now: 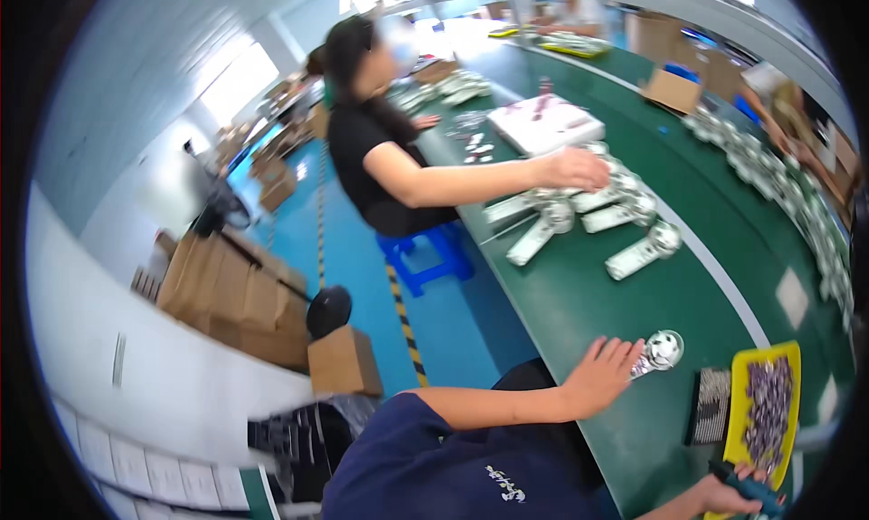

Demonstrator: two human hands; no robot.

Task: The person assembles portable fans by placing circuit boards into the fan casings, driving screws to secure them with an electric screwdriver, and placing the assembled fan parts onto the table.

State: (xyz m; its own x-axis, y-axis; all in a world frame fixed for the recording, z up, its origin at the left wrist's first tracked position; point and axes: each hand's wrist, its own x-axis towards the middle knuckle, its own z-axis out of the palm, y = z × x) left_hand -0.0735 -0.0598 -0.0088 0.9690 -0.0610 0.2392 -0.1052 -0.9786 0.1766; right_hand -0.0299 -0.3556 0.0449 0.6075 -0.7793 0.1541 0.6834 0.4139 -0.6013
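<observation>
Ball-topped device (664, 350) lies under the straight-fingered left hand (599, 381), the right hand (727, 496) curled round a green tool (766, 499)

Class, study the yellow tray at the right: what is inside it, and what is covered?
Inside the tray lies a heap of small, shiny pieces. Whatever is beneath them is covered. The right hand and its green tool hide part of the near end.
</observation>
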